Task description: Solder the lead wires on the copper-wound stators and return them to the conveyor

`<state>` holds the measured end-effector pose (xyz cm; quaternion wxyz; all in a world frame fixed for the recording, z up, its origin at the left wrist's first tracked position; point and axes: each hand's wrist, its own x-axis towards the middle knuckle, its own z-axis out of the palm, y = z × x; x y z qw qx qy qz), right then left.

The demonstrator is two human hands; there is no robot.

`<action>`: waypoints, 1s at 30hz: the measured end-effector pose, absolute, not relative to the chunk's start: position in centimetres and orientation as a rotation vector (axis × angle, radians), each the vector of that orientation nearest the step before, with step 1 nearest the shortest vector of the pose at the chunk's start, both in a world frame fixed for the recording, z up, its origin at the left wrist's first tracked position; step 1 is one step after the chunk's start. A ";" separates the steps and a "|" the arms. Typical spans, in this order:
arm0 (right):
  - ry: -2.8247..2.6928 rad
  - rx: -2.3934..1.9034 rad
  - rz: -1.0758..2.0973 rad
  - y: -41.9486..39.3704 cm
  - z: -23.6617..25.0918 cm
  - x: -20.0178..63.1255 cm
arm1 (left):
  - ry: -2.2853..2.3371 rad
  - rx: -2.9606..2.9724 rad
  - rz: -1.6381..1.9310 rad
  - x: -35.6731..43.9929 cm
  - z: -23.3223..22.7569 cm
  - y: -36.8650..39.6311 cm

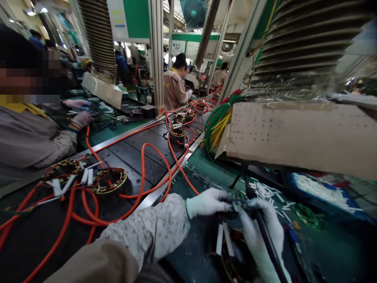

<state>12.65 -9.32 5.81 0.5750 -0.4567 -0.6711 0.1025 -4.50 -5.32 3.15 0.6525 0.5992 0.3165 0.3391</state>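
Observation:
My left hand (209, 202), in a white glove with a green cuff, is closed with its fingertips pinched on something dark and thin, probably wire ends. My right hand (263, 224), also in a white glove, is closed close beside it. A long black rod-like tool or cable (269, 243) runs along the right hand; its kind is not clear. Below both hands lies a ring-shaped wound motor stator (235, 261), with white sleeves (224, 239) standing up from it. The right hand partly hides it, and the fingertips are dim.
At left a conveyor (153, 161) carries stators (110, 181) with orange cables (144, 169). A cardboard-skirted duct (294, 133) hangs ahead. White sleeves fill a blue bin (326, 192); green and yellow wires (216, 125) hang nearby. A co-worker's gloved hands (82, 118) work across the belt.

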 end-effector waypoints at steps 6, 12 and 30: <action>-1.375 -1.060 0.261 -9.1 5.9 13.2 | 0.874 1.269 0.908 -4.1 4.0 -6.9; -1.266 -1.021 0.351 -10.1 6.9 12.9 | 0.966 1.331 0.964 -4.2 5.1 -6.8; -1.326 -1.043 0.443 -8.9 6.1 11.6 | 0.903 1.299 0.919 -3.3 4.8 -6.1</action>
